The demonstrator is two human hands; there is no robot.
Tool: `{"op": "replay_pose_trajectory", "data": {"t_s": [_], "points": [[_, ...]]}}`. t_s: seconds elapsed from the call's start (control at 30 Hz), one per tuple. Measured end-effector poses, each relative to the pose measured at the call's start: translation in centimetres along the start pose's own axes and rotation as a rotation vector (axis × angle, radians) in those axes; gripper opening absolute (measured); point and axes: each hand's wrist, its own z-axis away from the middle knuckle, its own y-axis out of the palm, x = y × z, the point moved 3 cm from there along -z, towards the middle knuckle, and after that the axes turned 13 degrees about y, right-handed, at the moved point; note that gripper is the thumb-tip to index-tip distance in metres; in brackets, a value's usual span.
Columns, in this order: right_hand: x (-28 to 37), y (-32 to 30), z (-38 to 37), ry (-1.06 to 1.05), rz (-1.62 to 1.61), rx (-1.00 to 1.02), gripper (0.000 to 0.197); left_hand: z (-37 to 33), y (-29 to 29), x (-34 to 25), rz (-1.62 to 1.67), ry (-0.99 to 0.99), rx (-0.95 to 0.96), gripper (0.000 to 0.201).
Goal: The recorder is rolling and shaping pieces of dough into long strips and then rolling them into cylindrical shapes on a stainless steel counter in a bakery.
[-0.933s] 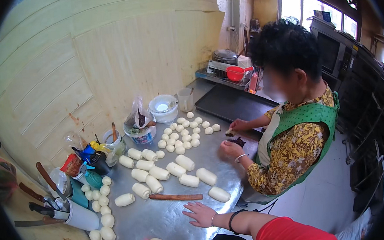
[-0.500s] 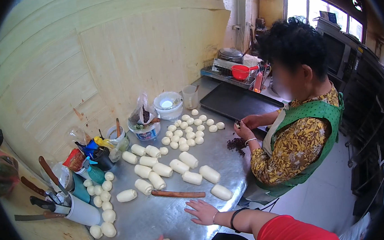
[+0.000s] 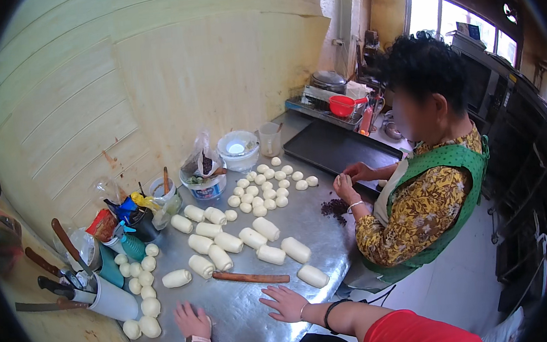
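Note:
My left hand (image 3: 192,321) lies near the table's front left, fingers stretched out and spread. A sliver of something pale shows at its thumb side; what lies under the palm is hidden. My right hand (image 3: 286,303) is also open, its fingers apart over the metal table, with nothing in it. Just beyond it lies a wooden rolling pin (image 3: 251,277). One dough roll (image 3: 176,279) lies ahead of my left hand, and another dough roll (image 3: 312,276) is beyond my right hand. Several more thick white dough rolls (image 3: 229,242) lie past the pin.
Small dough balls (image 3: 264,194) cluster farther back; others (image 3: 149,307) line the left side. Knives stand in a white holder (image 3: 114,299). Tubs (image 3: 240,151) stand by the wall. At right a co-worker (image 3: 421,204) handles a small piece beside dark crumbly filling (image 3: 334,208) and a black tray (image 3: 342,145).
My left hand has moved forward and left from the front edge, its fingers now spread. The dough piece beside it is now mostly out of sight. My right hand stays nearly in place.

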Motion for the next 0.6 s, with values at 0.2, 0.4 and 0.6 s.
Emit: {"op": "replay_pose_trajectory", "data": {"t_s": [0.2, 0.4, 0.6], "points": [[-0.1, -0.5, 0.1, 0.021, -0.013, 0.003, 0.057, 1.8, 0.1, -1.9, -0.132, -0.287, 0.006, 0.071], [-0.4, 0.6, 0.2, 0.000, -0.013, -0.009, 0.058, 9.6, -3.6, -7.7, -0.120, -0.043, 0.222, 0.063], [0.1, 0.1, 0.1, 0.003, 0.012, 0.023, 0.058, 10.8, -9.2, -9.0, 0.024, 0.042, 0.282, 0.072]]}}
